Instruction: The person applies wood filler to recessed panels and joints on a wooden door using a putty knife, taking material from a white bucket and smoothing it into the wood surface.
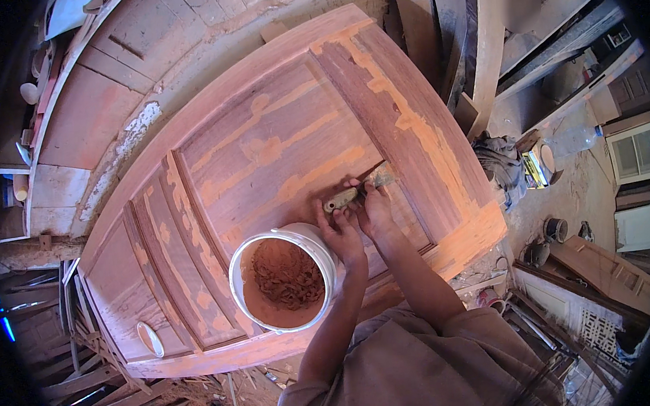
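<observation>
A brown wooden panelled door (291, 124) lies flat before me, with orange filler smeared in streaks over its panels and frame. Above its right-hand panel I hold a putty knife (341, 199). My left hand (341, 235) is closed round the pale handle. The fingers of my right hand (376, 213) pinch the knife near its blade, which has filler on it and points up and right. Just left of my left forearm, a white bucket (237, 287) stands on the door. Reddish-brown filler (288, 275) sits inside it, lumpy and partly coating the wall.
A white round lid (150, 340) lies at the door's lower left. Planks (483, 55) lean at the upper right. A clear plastic bottle (575, 140) and a dark cloth (501, 163) are on the right. Scrap wood (98, 362) is piled at the lower left.
</observation>
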The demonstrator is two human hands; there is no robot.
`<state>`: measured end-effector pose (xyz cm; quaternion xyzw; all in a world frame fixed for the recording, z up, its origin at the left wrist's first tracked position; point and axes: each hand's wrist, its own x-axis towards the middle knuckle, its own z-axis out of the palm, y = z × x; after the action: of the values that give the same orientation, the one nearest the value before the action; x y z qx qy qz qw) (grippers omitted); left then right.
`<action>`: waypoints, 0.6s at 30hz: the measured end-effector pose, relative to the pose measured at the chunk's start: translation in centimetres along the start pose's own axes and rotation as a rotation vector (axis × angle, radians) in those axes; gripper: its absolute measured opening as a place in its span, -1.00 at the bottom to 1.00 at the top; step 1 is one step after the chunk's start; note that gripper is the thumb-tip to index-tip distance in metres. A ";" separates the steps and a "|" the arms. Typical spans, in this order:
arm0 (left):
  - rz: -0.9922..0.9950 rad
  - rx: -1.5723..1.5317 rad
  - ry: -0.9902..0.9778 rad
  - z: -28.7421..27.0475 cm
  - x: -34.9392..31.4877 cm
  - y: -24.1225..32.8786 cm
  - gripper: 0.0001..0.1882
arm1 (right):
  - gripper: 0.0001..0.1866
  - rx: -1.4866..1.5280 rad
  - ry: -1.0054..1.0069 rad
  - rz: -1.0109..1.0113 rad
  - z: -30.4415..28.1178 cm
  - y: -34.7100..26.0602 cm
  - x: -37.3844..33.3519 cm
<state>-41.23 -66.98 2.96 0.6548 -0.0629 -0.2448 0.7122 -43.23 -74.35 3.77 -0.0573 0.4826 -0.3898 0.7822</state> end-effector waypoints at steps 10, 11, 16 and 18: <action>-0.046 -0.045 0.033 -0.2 0.5 -0.4 -0.53 | -0.72 -0.022 0.024 -0.048 -0.2 0.8 0.6; -0.045 -0.045 0.034 -0.3 0.5 -0.5 -0.53 | -0.72 -0.022 0.023 -0.047 -0.2 0.7 0.5; -0.053 0.058 0.013 0.0 0.4 0.4 -0.54 | -0.72 -0.014 -0.021 -0.040 -0.7 0.5 1.1; 0.000 0.103 0.019 -0.2 0.7 -0.1 -0.55 | -0.71 -0.014 -0.028 -0.036 -0.6 0.5 1.0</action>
<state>-40.52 -67.10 2.71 0.6929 -0.0688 -0.2353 0.6781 -43.25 -74.50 2.53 -0.0768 0.4733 -0.3999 0.7812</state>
